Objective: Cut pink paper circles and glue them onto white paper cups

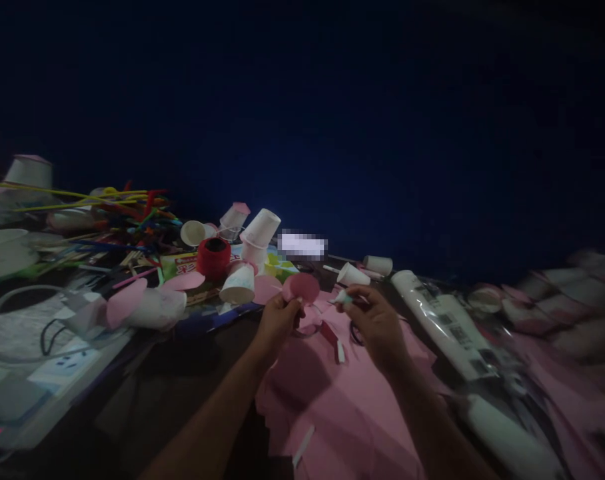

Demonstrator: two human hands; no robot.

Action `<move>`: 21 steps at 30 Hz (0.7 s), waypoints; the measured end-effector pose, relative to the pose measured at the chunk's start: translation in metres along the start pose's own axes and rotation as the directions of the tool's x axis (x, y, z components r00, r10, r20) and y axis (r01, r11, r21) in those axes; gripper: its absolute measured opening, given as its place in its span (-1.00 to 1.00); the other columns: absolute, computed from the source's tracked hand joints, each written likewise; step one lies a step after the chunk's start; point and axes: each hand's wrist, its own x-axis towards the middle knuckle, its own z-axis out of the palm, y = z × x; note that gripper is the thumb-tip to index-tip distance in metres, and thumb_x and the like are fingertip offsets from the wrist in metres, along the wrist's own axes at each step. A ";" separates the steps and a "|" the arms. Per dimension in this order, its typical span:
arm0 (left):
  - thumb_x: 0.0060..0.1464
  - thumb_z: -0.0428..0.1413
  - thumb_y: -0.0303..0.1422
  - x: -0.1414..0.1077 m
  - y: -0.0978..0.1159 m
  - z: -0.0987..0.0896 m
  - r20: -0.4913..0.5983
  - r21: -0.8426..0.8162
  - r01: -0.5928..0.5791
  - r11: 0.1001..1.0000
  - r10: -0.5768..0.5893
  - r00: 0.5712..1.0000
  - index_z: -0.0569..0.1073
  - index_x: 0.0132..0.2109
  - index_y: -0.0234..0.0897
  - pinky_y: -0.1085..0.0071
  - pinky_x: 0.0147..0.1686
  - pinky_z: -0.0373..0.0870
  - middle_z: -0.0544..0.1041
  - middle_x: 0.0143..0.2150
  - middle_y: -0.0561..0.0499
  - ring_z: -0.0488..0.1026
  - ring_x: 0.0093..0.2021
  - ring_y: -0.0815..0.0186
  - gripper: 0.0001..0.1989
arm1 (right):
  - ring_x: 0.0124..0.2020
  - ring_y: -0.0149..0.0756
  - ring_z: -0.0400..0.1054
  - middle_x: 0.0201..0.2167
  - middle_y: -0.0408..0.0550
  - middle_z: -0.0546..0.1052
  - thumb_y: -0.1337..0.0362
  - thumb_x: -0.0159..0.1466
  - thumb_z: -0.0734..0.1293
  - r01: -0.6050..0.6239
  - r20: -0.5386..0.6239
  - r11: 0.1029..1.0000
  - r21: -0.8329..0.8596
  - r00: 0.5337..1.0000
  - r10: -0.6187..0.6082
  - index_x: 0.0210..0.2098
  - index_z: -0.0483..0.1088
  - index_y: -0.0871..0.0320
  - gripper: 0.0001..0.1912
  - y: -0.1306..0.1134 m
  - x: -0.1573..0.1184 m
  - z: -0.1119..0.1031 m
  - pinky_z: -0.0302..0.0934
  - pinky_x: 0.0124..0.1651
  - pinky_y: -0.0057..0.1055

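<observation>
My left hand point(278, 327) pinches the lower edge of a round pink paper piece point(301, 287) between thumb and fingers. Level with it, to the right, my right hand point(375, 323) grips a small white and pale teal object point(343, 299) with a narrow tip pointing left; blur hides its exact kind. The two hands are apart. Below them lie large pink paper sheets point(342, 407), with a dark red and white stick-like item point(334, 341) on top. Partly hidden behind my right hand is a dark loop point(355, 333), perhaps a scissors handle.
White paper cups point(261, 229) stand and lie behind my hands, near a red yarn roll point(213, 259). Colourful pipe cleaners point(145, 212) are heaped at left, above a power strip point(67, 367). A plastic-wrapped cup stack point(442, 320) lies on the right.
</observation>
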 end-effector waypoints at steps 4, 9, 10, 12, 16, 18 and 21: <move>-0.11 0.05 -0.33 -0.003 -0.001 0.003 0.064 0.055 -0.042 0.998 0.038 0.997 0.32 -0.56 -0.34 0.54 -0.68 0.09 0.33 -0.69 0.10 0.19 -0.71 0.49 -0.82 | -0.40 -0.39 0.36 -0.43 -0.16 0.46 0.32 0.07 0.34 -0.043 -0.031 0.984 0.173 0.998 0.049 -0.28 0.32 0.12 -0.80 0.019 -0.016 0.013 0.25 -0.22 -0.36; -0.03 0.02 -0.28 -0.004 0.003 0.001 0.137 0.096 -0.111 0.989 0.098 0.986 0.30 -0.41 -0.29 0.54 -0.69 0.10 0.37 -0.64 0.13 0.19 -0.71 0.48 -0.84 | -0.48 -0.45 0.30 -0.51 -0.20 0.42 0.30 0.09 0.33 -0.077 -0.058 0.927 0.366 0.993 0.106 -0.26 0.33 0.13 -0.80 0.031 -0.009 0.002 0.22 -0.31 -0.42; -0.01 0.01 -0.25 -0.004 0.004 0.001 0.145 0.103 -0.113 0.988 0.097 0.985 0.29 -0.44 -0.29 0.55 -0.69 0.09 0.35 -0.66 0.13 0.18 -0.71 0.49 -0.81 | -0.47 -0.44 0.30 -0.50 -0.20 0.42 0.28 0.08 0.34 -0.091 -0.049 0.909 0.407 0.991 0.122 -0.26 0.34 0.13 -0.79 0.031 -0.009 0.002 0.22 -0.29 -0.41; 0.00 0.00 -0.21 -0.003 0.005 0.001 0.135 0.115 -0.104 0.988 0.088 0.987 0.26 -0.51 -0.30 0.57 -0.68 0.06 0.31 -0.69 0.14 0.16 -0.71 0.51 -0.74 | -0.44 -0.42 0.32 -0.47 -0.18 0.43 0.25 0.06 0.36 -0.122 -0.024 0.866 0.484 0.988 0.153 -0.27 0.36 0.13 -0.77 0.030 -0.011 0.003 0.23 -0.24 -0.37; -0.01 0.02 -0.21 -0.002 0.004 0.002 0.106 0.119 -0.082 0.990 0.069 0.992 0.20 -0.57 -0.30 0.58 -0.69 0.00 0.25 -0.73 0.16 0.11 -0.72 0.54 -0.69 | -0.38 -0.39 0.32 -0.38 -0.13 0.43 0.17 0.12 0.31 -0.115 -0.005 0.888 0.445 0.991 0.131 -0.28 0.40 0.11 -0.80 0.030 -0.015 0.006 0.22 -0.17 -0.31; -0.01 0.01 -0.21 -0.005 0.005 0.004 0.124 0.108 -0.063 0.992 0.050 0.991 0.20 -0.56 -0.29 0.58 -0.70 0.00 0.23 -0.73 0.17 0.10 -0.73 0.54 -0.70 | -0.19 -0.33 0.30 -0.21 -0.08 0.41 0.16 0.15 0.29 -0.042 -0.066 0.959 0.281 0.996 0.063 -0.30 0.43 0.10 -0.81 0.032 -0.015 0.005 0.16 -0.05 -0.30; -0.01 0.02 -0.23 -0.013 0.009 0.007 0.184 0.030 0.003 1.000 -0.008 0.983 0.23 -0.51 -0.29 0.58 -0.69 0.04 0.29 -0.70 0.16 0.13 -0.72 0.53 -0.75 | 0.00 -0.27 0.20 -0.09 -0.08 0.37 0.16 0.15 0.29 -0.041 -0.047 0.994 0.098 0.998 0.045 -0.31 0.45 0.09 -0.82 0.033 -0.014 0.001 0.04 0.06 -0.30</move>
